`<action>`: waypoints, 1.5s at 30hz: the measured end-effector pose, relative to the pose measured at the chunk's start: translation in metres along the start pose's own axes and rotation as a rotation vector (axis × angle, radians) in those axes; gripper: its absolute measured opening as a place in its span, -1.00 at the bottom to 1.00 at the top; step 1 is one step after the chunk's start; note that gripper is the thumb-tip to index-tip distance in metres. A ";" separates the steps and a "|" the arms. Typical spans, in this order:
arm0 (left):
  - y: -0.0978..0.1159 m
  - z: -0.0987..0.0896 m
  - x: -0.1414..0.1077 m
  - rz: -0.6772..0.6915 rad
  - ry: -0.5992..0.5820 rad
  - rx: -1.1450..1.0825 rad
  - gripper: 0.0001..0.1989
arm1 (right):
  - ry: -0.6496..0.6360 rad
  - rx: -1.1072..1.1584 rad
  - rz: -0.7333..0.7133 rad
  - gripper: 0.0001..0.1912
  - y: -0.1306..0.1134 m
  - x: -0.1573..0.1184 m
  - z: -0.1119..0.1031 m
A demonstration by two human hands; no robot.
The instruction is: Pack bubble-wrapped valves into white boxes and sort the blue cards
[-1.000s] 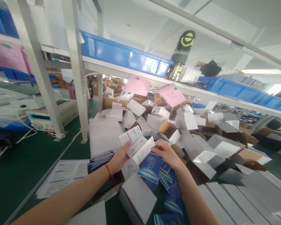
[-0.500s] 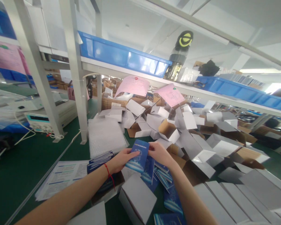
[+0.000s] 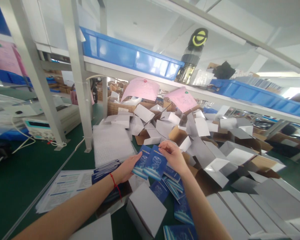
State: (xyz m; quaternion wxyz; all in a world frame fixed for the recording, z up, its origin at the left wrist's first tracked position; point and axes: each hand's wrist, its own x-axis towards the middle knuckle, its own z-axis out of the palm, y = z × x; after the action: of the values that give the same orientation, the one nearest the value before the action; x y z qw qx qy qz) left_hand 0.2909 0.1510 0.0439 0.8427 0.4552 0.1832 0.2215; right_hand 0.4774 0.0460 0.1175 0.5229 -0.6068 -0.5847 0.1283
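Two blue booklets with printed covers are held up in front of me, one partly overlapping the other. My left hand [image 3: 127, 169] grips the left booklet [image 3: 140, 165] at its left edge, the fingers beneath it hidden. My right hand [image 3: 173, 156] pinches the top right corner of the front booklet [image 3: 155, 163]. Below them, more blue booklets [image 3: 183, 210] lie loosely scattered on the green bench. Under my left wrist, an open box [image 3: 115, 209] holds dark blue booklets packed on edge. A closed white box [image 3: 147, 208] stands just right of it.
Printed sheets [image 3: 65, 186] lie at left, beside a stack of bubble-wrap sheets [image 3: 112, 143]. Open white cartons [image 3: 202, 153] are heaped behind and to the right. A shelf overhead carries blue bins [image 3: 130, 53] and a bottle [image 3: 190, 60]. A metal post [image 3: 77, 83] rises at left.
The front booklet has shifted right with my right hand, uncovering the second booklet in my left hand. My left thumb has come off the front cover. The view has tilted slightly.
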 end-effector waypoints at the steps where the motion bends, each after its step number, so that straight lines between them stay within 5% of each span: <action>1: 0.000 0.000 -0.001 -0.005 -0.011 0.005 -0.63 | 0.008 -0.016 0.007 -0.69 0.003 0.000 0.014; 5: 0.002 -0.001 -0.005 -0.024 -0.046 0.019 -0.61 | 0.025 -0.101 0.074 -0.70 0.013 0.001 0.042; 9: 0.006 -0.001 -0.005 -0.025 -0.045 -0.015 -0.60 | 0.013 -0.294 0.192 -0.71 0.021 -0.009 0.007; 14: 0.008 -0.002 -0.004 -0.027 -0.055 -0.055 -0.71 | -0.264 -0.679 0.404 -0.73 0.039 -0.050 -0.030; 21: 0.010 -0.002 -0.005 -0.052 -0.023 -0.049 -0.88 | -0.542 -1.016 0.564 -0.61 0.064 -0.082 -0.016; 29: 0.021 0.008 -0.010 -0.091 0.021 -0.025 -0.79 | -0.466 -1.155 0.539 -0.75 0.065 -0.079 -0.021; 33: 0.016 0.008 -0.007 -0.075 0.068 -0.045 -0.77 | -0.333 -1.141 0.397 -0.82 0.048 -0.075 -0.030; 38: 0.011 0.007 0.000 -0.072 0.088 -0.089 -0.67 | -0.187 -0.961 -0.106 -0.60 0.011 -0.074 -0.040; 45: 0.011 0.004 -0.005 -0.166 -0.045 -0.086 -0.59 | -0.176 -0.740 -0.739 -0.56 -0.007 -0.075 -0.004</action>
State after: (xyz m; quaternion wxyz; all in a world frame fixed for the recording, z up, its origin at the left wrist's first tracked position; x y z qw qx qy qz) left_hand 0.2864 0.1513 0.0556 0.8807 0.4069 0.1919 0.1484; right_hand 0.4557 -0.0209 0.0904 0.2330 -0.4911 -0.8074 -0.2292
